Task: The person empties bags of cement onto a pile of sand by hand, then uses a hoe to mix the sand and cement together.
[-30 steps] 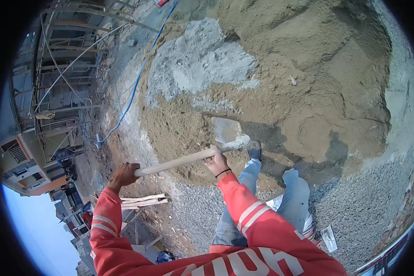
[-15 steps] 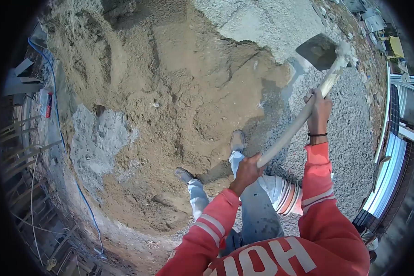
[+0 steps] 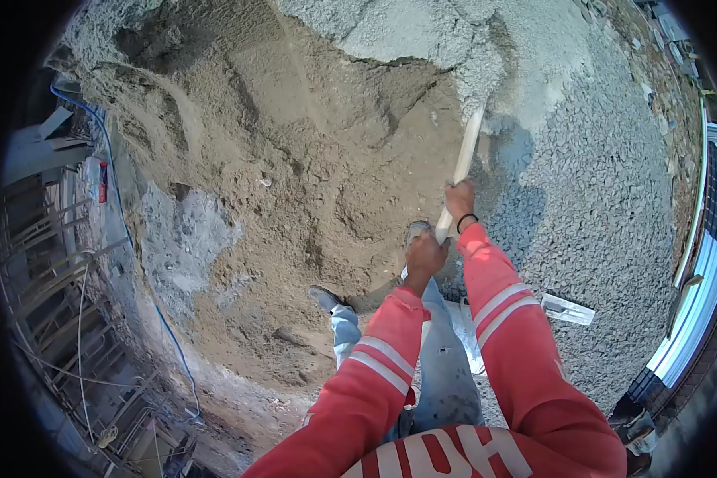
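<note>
Both my hands hold the pale wooden handle of a hoe [image 3: 468, 149]. My left hand [image 3: 427, 256] is wrapped round its near end, close to my body. A little farther up, my right hand [image 3: 459, 199], with a dark band at the wrist, is closed round the same handle. The far end of the hoe meets the grey powdery heap [image 3: 466, 76], and its blade is hidden there. Brown sand [image 3: 295, 159] spreads to the left of the handle. My shoes stand on the sand just below my hands.
Grey gravel [image 3: 605, 215] covers the right side, with a clear plastic-looking container [image 3: 567, 309] on it. A blue hose [image 3: 127, 227] runs down the left edge beside stacked wooden pieces [image 3: 48, 295]. Long metal sheets [image 3: 693, 295] lie far right.
The hoe has swung from the upper right, where its blade was raised, down and left into the grey heap. Both hands moved with it, the right one coming nearer the left.
</note>
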### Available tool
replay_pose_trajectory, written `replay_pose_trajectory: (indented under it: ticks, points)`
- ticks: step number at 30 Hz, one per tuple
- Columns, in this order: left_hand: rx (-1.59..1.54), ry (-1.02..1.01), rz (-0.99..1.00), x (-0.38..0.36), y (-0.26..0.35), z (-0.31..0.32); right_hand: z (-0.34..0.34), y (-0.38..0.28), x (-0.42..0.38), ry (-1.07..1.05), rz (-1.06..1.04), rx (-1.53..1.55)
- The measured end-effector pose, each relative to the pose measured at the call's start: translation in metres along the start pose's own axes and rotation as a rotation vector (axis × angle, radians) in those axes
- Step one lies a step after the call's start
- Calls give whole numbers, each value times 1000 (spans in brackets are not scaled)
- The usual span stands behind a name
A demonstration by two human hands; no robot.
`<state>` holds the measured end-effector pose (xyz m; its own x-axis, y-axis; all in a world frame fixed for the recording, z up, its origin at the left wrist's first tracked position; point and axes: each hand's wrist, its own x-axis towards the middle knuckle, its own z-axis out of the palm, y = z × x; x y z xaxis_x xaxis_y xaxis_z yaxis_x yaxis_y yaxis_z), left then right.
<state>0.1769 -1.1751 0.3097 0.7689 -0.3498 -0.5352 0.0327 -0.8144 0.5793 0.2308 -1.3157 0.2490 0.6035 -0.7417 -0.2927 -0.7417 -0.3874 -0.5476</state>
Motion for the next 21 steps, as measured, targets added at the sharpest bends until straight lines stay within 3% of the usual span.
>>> replay_pose_trajectory:
  ticks: [2, 3, 5, 7, 12, 16, 18, 19, 20, 21]
  points:
    - [-1, -102, -60, -15, -20, 6, 31, 37, -17, -56, 13, 9]
    - [-2, -100, -71, -20, -24, 1, 64, 77, -18, -118, 108, 167]
    - [80, -237, -157, -29, -32, -12, 74, 81, -34, -197, 203, 320]
    - [109, -226, -141, -35, -49, -12, 38, 36, -65, -392, 367, 538]
    - [96, -280, -195, -26, -67, -42, 71, 40, -69, -429, 580, 803]
    - [-2, -188, 1, -16, -90, -105, 73, 2, -67, -543, 630, 997]
    - [-89, -95, 38, -22, -125, -137, 92, 9, -56, -641, 608, 1057]
    - [-56, -106, 102, -26, -152, -143, 94, -14, -72, -503, 713, 1029]
    - [-24, -121, 171, -34, -183, -153, 95, -39, -86, -525, 873, 1025]
    - [-35, -88, 115, -53, -214, -179, 105, -51, -102, -483, 960, 1043]
